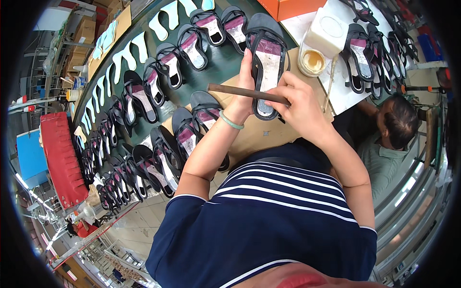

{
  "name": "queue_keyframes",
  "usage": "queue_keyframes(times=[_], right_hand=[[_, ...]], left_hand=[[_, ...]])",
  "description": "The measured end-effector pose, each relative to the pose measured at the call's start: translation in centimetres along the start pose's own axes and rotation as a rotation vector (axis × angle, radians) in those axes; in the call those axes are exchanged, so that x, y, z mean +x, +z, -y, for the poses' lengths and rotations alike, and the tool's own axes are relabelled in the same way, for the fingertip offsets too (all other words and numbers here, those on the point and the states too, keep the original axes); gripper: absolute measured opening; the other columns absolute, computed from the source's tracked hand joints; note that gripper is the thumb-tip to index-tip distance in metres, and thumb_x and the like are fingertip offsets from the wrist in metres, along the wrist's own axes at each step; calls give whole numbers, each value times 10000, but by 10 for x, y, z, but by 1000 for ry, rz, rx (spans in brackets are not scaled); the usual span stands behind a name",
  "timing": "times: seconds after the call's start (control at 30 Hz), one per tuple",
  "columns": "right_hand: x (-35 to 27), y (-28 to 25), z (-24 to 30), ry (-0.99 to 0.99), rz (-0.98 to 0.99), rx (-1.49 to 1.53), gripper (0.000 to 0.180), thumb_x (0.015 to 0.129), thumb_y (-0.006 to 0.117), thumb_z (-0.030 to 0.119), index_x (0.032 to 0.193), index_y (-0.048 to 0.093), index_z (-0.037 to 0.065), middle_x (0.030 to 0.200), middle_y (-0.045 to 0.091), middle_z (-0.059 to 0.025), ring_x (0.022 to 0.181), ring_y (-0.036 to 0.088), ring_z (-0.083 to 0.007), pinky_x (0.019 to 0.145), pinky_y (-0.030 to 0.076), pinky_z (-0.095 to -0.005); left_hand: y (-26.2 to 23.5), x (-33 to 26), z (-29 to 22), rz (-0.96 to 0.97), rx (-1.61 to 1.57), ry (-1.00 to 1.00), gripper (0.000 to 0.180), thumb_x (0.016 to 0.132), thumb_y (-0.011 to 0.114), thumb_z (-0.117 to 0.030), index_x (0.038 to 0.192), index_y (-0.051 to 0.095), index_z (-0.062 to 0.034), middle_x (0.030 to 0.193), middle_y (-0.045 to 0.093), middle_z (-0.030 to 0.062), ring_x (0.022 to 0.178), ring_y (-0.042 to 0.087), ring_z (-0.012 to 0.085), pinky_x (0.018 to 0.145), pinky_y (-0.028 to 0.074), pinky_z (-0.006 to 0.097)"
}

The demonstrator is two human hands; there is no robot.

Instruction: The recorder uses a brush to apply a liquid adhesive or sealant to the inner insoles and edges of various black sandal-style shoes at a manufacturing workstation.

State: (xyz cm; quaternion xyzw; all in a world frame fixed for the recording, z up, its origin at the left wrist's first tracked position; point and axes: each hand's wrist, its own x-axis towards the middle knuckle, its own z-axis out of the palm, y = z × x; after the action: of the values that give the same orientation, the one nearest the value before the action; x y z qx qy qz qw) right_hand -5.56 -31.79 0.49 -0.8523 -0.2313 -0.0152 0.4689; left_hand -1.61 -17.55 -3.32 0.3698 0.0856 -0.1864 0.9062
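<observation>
A black strappy sandal (267, 57) with a whitish and purple insole is held up over the brown cardboard (254, 137), its toe end away from me. My left hand (244, 84) is closed around its left side, with the thumb along the edge. In my right hand (297, 98) a brown flat stick (235, 91) is pinched near one end. The stick lies across the sandal's heel part and points left over my left wrist. Whether it presses on the insole I cannot tell.
Rows of similar sandals (166, 62) and pale insole pieces (117, 67) cover the green table. At right stand an open jar of yellowish paste (313, 61) and a white container (328, 31), near more sandals (360, 50). Another person (391, 129) sits close on my right.
</observation>
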Motion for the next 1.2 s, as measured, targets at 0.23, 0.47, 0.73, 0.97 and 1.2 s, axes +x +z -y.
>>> queue_keyframes(times=[0.23,0.47,0.73,0.97,1.2], right_hand=[[2,6,8,-19,-27,-68,182,690,667,-96,796,541,-18,809,521,-111,722,610,-280,613,477,-363],[-1,-50,-10,364,-84,413,110,840,711,25,906,637,-23,790,664,-5,706,589,-69,629,457,-206],[-24,-40,-64,443,-188,247,210,902,687,141,1056,686,-2,596,540,29,524,465,-39,514,374,-204],[-7,-81,-38,82,-543,498,516,1057,343,352,1070,647,-65,1046,633,-180,662,546,-116,588,437,-246],[-25,-53,-21,-10,-430,742,364,1025,442,243,953,634,-59,1052,648,-219,718,628,-176,670,512,-289]], left_hand=[[-15,12,0,103,-70,63,547,1013,321,-536,1219,522,-70,1086,652,106,959,666,208,861,557,346],[-29,21,-26,86,37,117,769,948,200,-674,1196,487,-5,1019,648,190,623,676,326,521,599,402],[-54,30,-43,74,16,283,795,951,197,-676,1221,494,11,1071,635,186,649,687,315,527,606,391],[-39,30,-43,4,109,376,811,959,168,-670,1182,537,17,885,669,154,636,679,287,535,589,377],[-24,36,-44,-58,-72,535,754,952,200,-678,1182,544,-47,897,671,129,675,678,298,608,582,407]])
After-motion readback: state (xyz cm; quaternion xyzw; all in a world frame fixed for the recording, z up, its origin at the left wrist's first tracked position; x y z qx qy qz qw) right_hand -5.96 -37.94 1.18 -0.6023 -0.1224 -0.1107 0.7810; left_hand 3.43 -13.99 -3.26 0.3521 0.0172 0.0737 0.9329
